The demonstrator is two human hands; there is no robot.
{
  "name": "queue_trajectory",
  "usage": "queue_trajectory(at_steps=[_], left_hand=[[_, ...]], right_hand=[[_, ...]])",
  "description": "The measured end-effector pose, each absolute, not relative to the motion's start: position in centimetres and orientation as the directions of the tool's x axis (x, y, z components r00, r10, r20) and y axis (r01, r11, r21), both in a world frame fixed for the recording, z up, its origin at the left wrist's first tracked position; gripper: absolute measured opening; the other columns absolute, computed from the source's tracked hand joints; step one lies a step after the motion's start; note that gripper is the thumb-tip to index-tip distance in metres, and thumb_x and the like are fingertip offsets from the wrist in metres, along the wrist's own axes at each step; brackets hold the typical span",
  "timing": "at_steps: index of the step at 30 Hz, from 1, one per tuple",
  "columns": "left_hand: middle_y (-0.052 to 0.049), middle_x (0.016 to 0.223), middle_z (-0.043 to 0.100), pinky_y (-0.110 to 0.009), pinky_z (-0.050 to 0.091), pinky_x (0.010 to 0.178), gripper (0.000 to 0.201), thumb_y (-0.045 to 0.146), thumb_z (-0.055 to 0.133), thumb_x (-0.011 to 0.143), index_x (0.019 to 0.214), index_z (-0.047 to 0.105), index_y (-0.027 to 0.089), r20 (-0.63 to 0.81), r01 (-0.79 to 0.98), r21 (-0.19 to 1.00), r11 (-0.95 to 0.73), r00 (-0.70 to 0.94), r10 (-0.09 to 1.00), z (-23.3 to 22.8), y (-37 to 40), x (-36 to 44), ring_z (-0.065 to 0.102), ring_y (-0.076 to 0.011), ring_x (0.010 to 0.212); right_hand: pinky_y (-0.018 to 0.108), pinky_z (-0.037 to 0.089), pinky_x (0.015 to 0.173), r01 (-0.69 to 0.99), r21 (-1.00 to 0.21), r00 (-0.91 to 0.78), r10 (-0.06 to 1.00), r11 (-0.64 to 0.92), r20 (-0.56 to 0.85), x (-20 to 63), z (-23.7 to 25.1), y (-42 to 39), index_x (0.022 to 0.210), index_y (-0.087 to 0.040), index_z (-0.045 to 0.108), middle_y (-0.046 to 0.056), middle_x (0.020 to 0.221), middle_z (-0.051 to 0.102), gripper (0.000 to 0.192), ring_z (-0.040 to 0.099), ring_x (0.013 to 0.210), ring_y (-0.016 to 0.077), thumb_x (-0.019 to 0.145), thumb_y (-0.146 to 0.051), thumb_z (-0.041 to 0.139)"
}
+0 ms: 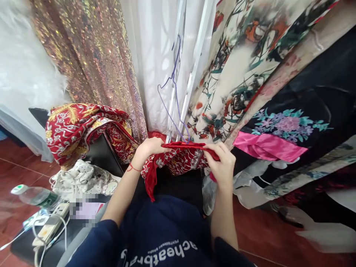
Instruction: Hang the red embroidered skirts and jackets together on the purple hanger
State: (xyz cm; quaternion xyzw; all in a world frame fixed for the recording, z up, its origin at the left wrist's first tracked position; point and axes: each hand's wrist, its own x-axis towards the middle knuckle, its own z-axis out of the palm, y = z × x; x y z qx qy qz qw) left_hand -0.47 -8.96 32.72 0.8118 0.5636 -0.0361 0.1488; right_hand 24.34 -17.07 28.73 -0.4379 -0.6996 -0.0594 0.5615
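Note:
A red garment with silver embroidery is stretched sideways between my hands, just in front of my body. My left hand is closed on the left end of its red upper edge, and a loose red flap hangs below it. On the right end of that edge, my right hand pinches the cloth between thumb and fingers. A thin purple wire hanger rises behind the middle of the edge, its lower tip touching the cloth or passing behind it; I cannot tell which.
Another red and gold embroidered cloth drapes over a black chair at left. A plastic bottle and a power strip with cables lie at lower left. White metal poles stand ahead, with hanging garments at right.

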Motion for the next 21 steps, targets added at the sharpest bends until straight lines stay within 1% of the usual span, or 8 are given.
queue_trajectory(at_steps=[3,6,8,11,13,14,17,21], left_hand=[[-0.015,0.093,0.077,-0.037,0.052,0.078,0.034,0.039,0.050,0.090,0.086,0.076,0.018,-0.173,0.910,0.212,-0.358,0.395,0.902,33.2,-8.5,-1.3,0.073,-0.0291,0.086],[-0.012,0.098,0.078,-0.033,0.053,0.083,0.029,0.018,0.048,0.084,0.089,0.076,0.019,-0.100,0.883,0.244,-0.400,0.433,0.896,34.1,-8.7,-2.0,0.072,-0.0248,0.088],[-0.007,0.106,0.077,-0.030,0.052,0.090,0.039,0.009,0.044,0.080,0.099,0.076,0.021,-0.024,0.804,0.326,-0.498,0.533,0.846,35.0,-9.1,-2.5,0.072,-0.0204,0.095],[-0.003,0.110,0.077,-0.027,0.051,0.096,0.055,0.004,0.038,0.072,0.109,0.075,0.020,0.114,0.620,0.450,-0.643,0.674,0.730,36.9,-9.8,-3.7,0.071,-0.0166,0.100],[-0.003,0.105,0.078,-0.028,0.053,0.095,0.057,0.006,0.037,0.067,0.107,0.076,0.019,0.171,0.563,0.498,-0.660,0.682,0.711,38.4,-10.0,-5.0,0.072,-0.0167,0.096],[-0.002,0.101,0.078,-0.028,0.054,0.093,0.056,0.008,0.038,0.066,0.104,0.077,0.018,0.190,0.550,0.528,-0.648,0.667,0.721,39.1,-10.1,-5.7,0.072,-0.0171,0.095],[-0.003,0.093,0.078,-0.029,0.057,0.087,0.050,0.013,0.039,0.063,0.095,0.078,0.017,0.256,0.493,0.642,-0.587,0.583,0.771,41.3,-9.6,-7.5,0.072,-0.0182,0.090],[-0.005,0.079,0.076,-0.027,0.059,0.074,0.041,0.014,0.042,0.055,0.079,0.076,0.015,0.334,0.443,0.743,-0.501,0.403,0.852,43.6,-8.0,-8.4,0.071,-0.0166,0.073]], right_hand=[[0.026,0.049,0.069,0.611,-0.513,-0.040,0.671,0.603,0.741,23.7,29.3,-18.1,0.088,-0.021,0.067,0.001,0.079,0.066,0.005,0.063,0.070,0.0146,0.091,-0.023,0.062],[0.023,0.045,0.061,0.487,-0.680,-0.227,0.831,0.549,0.508,22.0,29.7,-19.3,0.085,-0.021,0.061,-0.004,0.069,0.059,0.013,0.054,0.058,0.0109,0.090,-0.032,0.065],[0.023,0.046,0.063,0.329,-0.777,-0.409,0.822,0.537,0.396,20.6,29.6,-19.8,0.089,-0.022,0.059,-0.004,0.072,0.059,0.020,0.054,0.062,0.0101,0.087,-0.038,0.070],[0.026,0.051,0.072,-0.011,-0.876,-0.634,0.674,0.482,0.379,19.1,28.9,-19.5,0.106,-0.023,0.055,-0.002,0.083,0.062,0.043,0.060,0.072,0.0119,0.078,-0.046,0.079],[0.027,0.053,0.068,-0.163,-0.903,-0.656,0.639,0.398,0.401,18.8,28.1,-18.6,0.112,-0.023,0.052,-0.002,0.082,0.061,0.044,0.061,0.069,0.0123,0.084,-0.049,0.074],[0.027,0.053,0.066,-0.179,-0.905,-0.608,0.680,0.386,0.410,18.8,27.6,-18.0,0.111,-0.023,0.051,-0.002,0.080,0.060,0.038,0.060,0.066,0.0121,0.089,-0.049,0.067],[0.031,0.053,0.070,0.033,-0.874,-0.329,0.831,0.485,0.448,18.6,26.4,-16.1,0.112,-0.024,0.053,0.001,0.088,0.059,0.034,0.059,0.071,0.0136,0.093,-0.051,0.059],[0.050,0.050,0.095,0.576,-0.640,-0.182,0.844,0.508,0.505,17.4,25.3,-14.6,0.142,-0.019,0.041,0.017,0.125,0.055,0.093,0.059,0.108,0.0306,0.069,-0.064,0.077]])
